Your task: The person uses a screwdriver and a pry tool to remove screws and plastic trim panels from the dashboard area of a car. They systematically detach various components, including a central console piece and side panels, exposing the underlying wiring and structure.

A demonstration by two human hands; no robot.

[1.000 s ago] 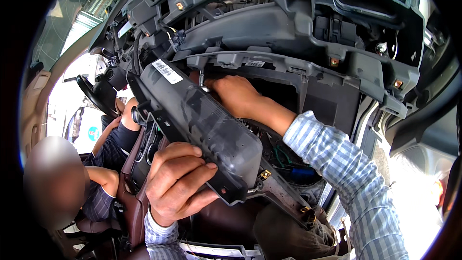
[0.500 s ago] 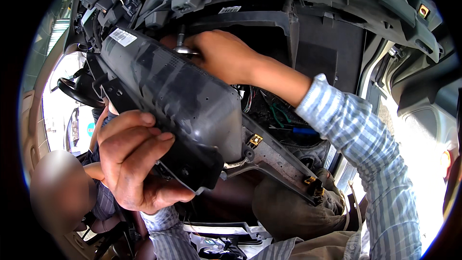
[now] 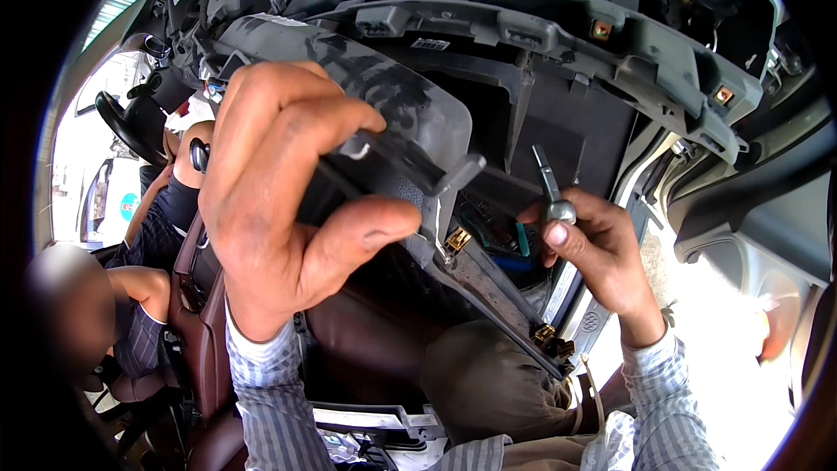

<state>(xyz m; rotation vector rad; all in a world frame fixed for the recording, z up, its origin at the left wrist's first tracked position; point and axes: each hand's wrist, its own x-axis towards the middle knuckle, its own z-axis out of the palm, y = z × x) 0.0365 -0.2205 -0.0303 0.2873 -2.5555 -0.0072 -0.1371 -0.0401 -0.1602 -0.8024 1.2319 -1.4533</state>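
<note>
A dark plastic glove box point(image 3: 436, 109) hangs tilted below the stripped dashboard. My left hand point(image 3: 270, 183) is curled around its near black edge, fingers over the top and thumb underneath. Part of that edge is hidden by the hand. Farther right, near the door sill, my right hand point(image 3: 606, 249) is closed on a small ratchet wrench point(image 3: 560, 209), whose extension points up and away. The wrench's handle is mostly hidden in the palm. A grey trim strip point(image 3: 501, 296) with gold metal clips slants down from the glove box toward my knee.
The bare dashboard frame point(image 3: 488, 17) spans the far side. Another person's arm point(image 3: 144, 292) shows at the left, near a steering wheel point(image 3: 131, 131). A brown seat point(image 3: 205, 323) is below it. On the right are the door sill point(image 3: 582, 318) and a door panel point(image 3: 758, 218).
My right hand has drawn back from behind the glove box toward the right, bringing the ratchet wrench with it. My left hand has shifted its hold higher on the glove box edge.
</note>
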